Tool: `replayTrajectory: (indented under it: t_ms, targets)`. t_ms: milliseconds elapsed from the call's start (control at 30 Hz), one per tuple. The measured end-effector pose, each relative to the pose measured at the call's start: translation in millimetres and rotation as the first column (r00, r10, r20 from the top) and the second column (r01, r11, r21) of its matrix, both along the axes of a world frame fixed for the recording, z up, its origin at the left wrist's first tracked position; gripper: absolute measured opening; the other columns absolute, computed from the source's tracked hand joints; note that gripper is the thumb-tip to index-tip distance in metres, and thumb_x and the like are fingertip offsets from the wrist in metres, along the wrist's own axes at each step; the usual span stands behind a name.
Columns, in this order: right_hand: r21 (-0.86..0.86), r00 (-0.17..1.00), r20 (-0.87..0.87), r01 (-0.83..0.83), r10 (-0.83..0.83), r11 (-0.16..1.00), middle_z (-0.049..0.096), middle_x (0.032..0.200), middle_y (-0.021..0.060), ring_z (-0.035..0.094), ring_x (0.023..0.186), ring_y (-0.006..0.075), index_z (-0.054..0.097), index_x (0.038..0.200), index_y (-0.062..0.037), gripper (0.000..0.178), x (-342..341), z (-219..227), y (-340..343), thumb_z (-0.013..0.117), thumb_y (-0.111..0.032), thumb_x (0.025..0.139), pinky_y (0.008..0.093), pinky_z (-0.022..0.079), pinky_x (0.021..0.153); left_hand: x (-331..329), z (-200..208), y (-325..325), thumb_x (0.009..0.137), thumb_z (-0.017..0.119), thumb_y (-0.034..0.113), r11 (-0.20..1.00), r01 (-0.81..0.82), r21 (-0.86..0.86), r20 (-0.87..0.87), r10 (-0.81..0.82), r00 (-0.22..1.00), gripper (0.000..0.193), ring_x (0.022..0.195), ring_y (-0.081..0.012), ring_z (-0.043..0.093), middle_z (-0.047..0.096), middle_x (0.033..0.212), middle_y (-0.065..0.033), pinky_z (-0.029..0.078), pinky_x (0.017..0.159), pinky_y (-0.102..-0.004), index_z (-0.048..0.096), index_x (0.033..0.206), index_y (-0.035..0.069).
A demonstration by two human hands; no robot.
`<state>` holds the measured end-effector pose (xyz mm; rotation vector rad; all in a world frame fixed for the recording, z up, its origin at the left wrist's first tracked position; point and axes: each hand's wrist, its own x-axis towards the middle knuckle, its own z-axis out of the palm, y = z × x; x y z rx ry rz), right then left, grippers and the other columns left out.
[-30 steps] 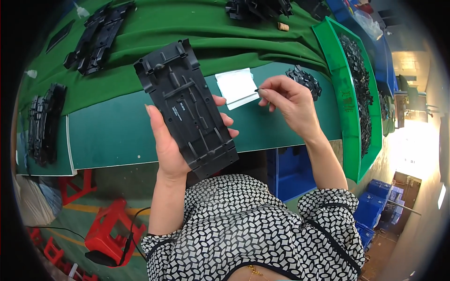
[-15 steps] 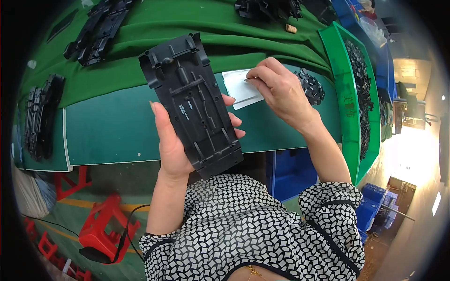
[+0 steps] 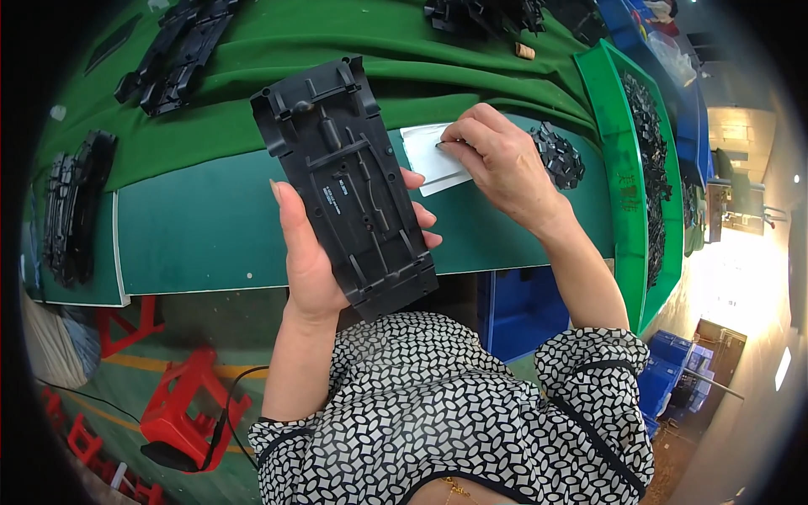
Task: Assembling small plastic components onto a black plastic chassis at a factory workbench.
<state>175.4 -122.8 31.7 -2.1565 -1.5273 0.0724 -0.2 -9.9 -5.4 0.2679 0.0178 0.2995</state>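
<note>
My left hand [image 3: 311,261] grips a black plastic toy-car chassis plate [image 3: 349,189] by its sides, thumb on the left edge and fingertips showing along the right. The plate's moulded face, with ribs, pipe shapes and small white print, is turned up. Over a white paper pad [image 3: 429,160] on the table, my right hand [image 3: 505,160] pinches a tiny dark piece between thumb and forefinger; its kind is too small to make out. A heap of small black plastic parts [image 3: 557,156] lies just right of that hand.
A green bin [image 3: 619,168] full of small black parts stands at the right. Green cloth [image 3: 278,84] covers the far table, with black chassis parts [image 3: 181,55] on it. More black parts [image 3: 77,206] are stacked left. Below are a blue crate [image 3: 526,311] and a red stool [image 3: 189,404].
Almost nothing differs. My right hand has shifted very slightly left over the paper pad, still pinching. The chassis plate stays in my left hand, barely moved.
</note>
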Motion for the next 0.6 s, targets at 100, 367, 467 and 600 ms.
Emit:
replayTrajectory:
  t_ms: [100,367,467,600]
  targets:
    - [0.043,1.000,-0.021,0.010,-0.009,0.999,0.056,0.083,0.0088,0.058,0.071,0.0233,0.062,0.087,-0.0014,0.008,0.1,0.7,-0.4,0.064,-0.004,0.080,0.0306,0.047,0.062,-0.5,0.0,0.4,0.086,0.019,0.071,1.000,-0.003,0.005,-0.001,0.003,1.000,0.085,0.092,-0.0305,0.059,0.049,0.116,-0.0201,0.054,0.074,-0.0530,0.033,0.132,0.001]
    - [-0.044,0.745,-0.592,0.352,-0.308,0.935,0.061,0.081,0.0033,0.056,0.071,0.0095,0.063,0.090,0.0010,0.010,-6.3,10.5,-10.9,0.064,-0.003,0.081,0.0216,0.044,0.063,-0.7,-3.4,2.4,0.082,0.020,0.076,0.998,0.036,-0.044,0.065,-0.033,0.997,0.096,0.095,-0.0310,0.060,0.049,0.121,-0.0203,0.054,0.078,-0.0456,0.038,0.128,-0.006]
    - [-0.011,0.862,-0.437,0.281,-0.257,0.960,0.060,0.081,0.0067,0.058,0.071,0.0164,0.063,0.091,0.0005,0.011,-5.2,9.6,-11.4,0.062,-0.004,0.082,0.0262,0.046,0.063,-0.7,-2.9,2.0,0.082,0.020,0.076,0.999,0.025,-0.036,0.058,-0.023,0.998,0.095,0.095,-0.0309,0.061,0.049,0.121,-0.0202,0.054,0.077,-0.0455,0.038,0.128,-0.006]
    - [0.056,0.992,-0.084,0.101,-0.096,0.993,0.057,0.082,0.0113,0.058,0.072,0.0277,0.062,0.088,0.0002,0.009,-3.4,4.3,-8.2,0.060,-0.005,0.082,0.0347,0.048,0.064,-0.3,-2.1,1.5,0.082,0.020,0.076,0.999,0.018,-0.036,0.040,-0.016,0.999,0.095,0.094,-0.0307,0.061,0.049,0.121,-0.0205,0.054,0.077,-0.0453,0.037,0.129,-0.005]
